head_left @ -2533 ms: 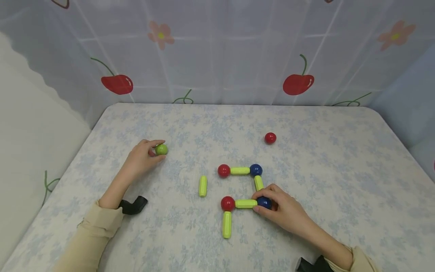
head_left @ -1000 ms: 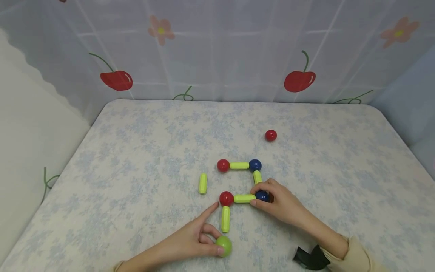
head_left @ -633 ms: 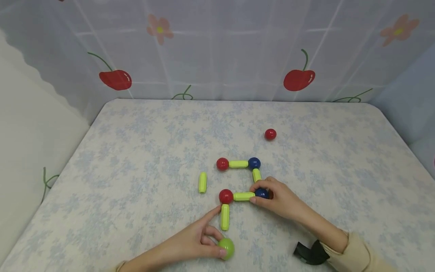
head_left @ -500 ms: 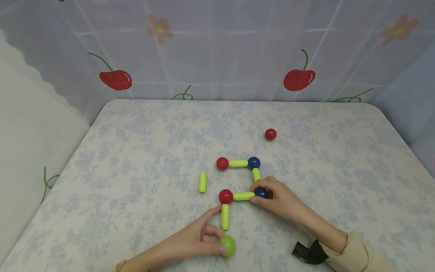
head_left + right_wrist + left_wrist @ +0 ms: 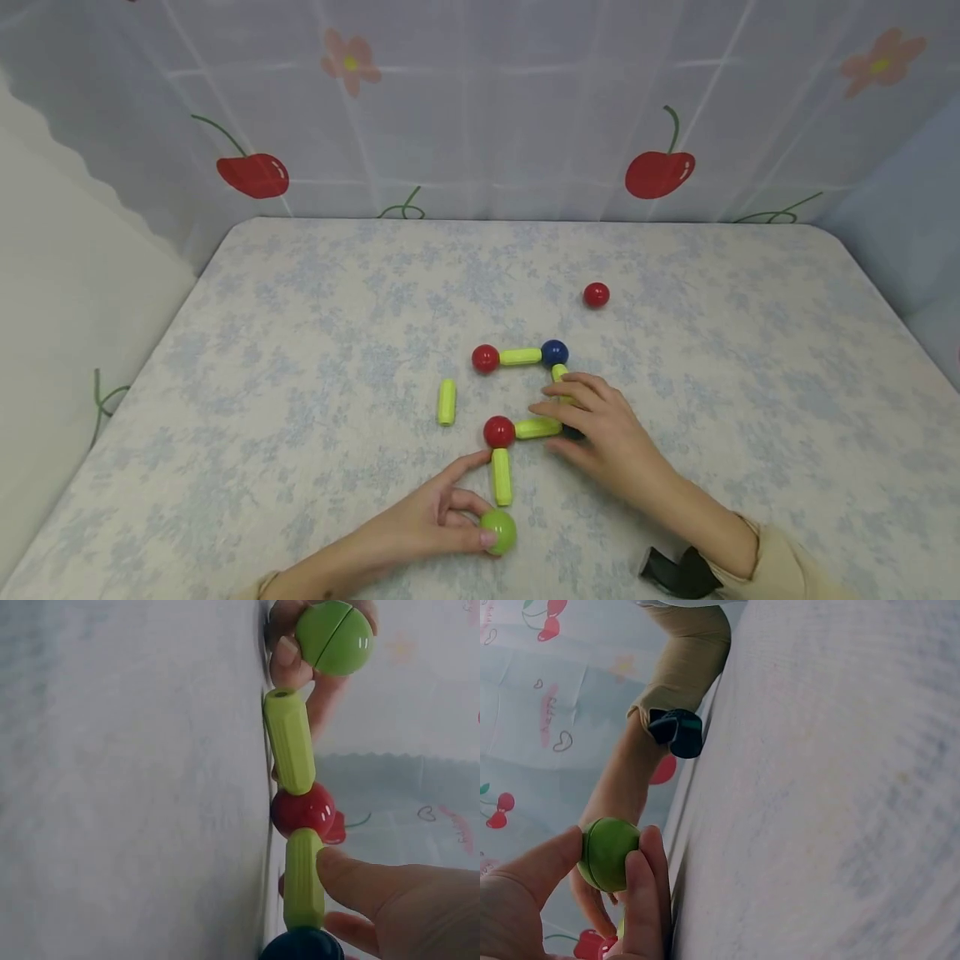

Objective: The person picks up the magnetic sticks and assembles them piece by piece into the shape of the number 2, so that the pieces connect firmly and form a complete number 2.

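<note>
Low in the middle of the head view, my left hand [image 5: 424, 520] pinches a green ball [image 5: 501, 532] between thumb and fingers, its index finger stretched to a red ball [image 5: 498, 432]. A lime stick [image 5: 502, 477] runs from that red ball to just short of the green ball. Another lime stick [image 5: 537, 428] joins the red ball to a dark blue ball [image 5: 304, 946], mostly hidden by my right hand [image 5: 617, 446]. That hand's fingers are spread loosely over this corner, the thumb close beside the stick in the right wrist view. A seam rings the green ball [image 5: 609, 855].
Behind my right hand the chain continues to a blue ball [image 5: 554, 352], a lime stick [image 5: 521, 357] and a red ball [image 5: 485, 359]. A loose lime stick [image 5: 447, 402] lies to the left. A single red ball [image 5: 596, 295] sits farther back on the flowered cloth [image 5: 337, 333].
My left hand has brought the green ball from the left side to the near end of the chain. My right hand has loosened its hold on the blue corner ball; the chain's far part shifted slightly left.
</note>
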A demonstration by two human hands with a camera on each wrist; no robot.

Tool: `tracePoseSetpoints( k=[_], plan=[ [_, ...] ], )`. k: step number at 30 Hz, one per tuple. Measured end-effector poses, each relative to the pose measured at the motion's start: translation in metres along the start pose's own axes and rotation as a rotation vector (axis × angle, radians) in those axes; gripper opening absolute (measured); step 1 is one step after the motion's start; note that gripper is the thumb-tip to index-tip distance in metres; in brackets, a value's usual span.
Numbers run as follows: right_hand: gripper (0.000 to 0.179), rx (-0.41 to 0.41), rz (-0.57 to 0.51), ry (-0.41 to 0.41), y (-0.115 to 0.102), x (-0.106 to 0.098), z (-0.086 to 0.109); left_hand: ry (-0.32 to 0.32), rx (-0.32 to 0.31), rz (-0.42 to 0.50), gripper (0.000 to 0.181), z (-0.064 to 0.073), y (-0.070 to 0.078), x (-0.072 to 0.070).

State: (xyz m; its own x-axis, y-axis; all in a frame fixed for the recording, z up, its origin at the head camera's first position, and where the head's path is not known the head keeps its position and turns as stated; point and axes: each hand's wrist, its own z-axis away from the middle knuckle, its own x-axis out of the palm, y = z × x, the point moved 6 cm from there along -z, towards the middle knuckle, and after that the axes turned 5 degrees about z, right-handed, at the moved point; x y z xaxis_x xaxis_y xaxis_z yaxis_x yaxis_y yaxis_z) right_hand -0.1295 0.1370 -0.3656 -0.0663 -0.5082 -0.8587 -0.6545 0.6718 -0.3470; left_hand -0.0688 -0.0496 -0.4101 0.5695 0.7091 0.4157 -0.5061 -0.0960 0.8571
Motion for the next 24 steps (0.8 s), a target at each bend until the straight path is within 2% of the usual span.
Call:
tracePoseSetpoints(
  k=[3,6,16,19,24],
  plan=[
    [0.04,-0.052,-0.066,-0.055,-0.004,0.009,-0.004,-0.001,0.006,-0.004,0.083,-0.001,-0.001,-0.001],
    [0.037,-0.05,-0.117,-0.092,-0.006,0.016,-0.007,0.008,0.009,-0.015,0.083,-0.002,-0.001,-0.001],
    [0.033,-0.028,-0.173,-0.072,-0.004,0.021,-0.01,0.045,-0.005,-0.033,0.081,-0.002,-0.002,-0.002],
    [0.039,-0.048,-0.133,-0.078,-0.006,0.022,-0.011,0.043,-0.009,-0.022,0.081,-0.002,-0.002,-0.002],
    [0.048,-0.131,-0.028,-0.082,-0.014,0.025,-0.016,0.029,-0.001,-0.01,0.08,-0.002,-0.001,-0.003]
  ],
)
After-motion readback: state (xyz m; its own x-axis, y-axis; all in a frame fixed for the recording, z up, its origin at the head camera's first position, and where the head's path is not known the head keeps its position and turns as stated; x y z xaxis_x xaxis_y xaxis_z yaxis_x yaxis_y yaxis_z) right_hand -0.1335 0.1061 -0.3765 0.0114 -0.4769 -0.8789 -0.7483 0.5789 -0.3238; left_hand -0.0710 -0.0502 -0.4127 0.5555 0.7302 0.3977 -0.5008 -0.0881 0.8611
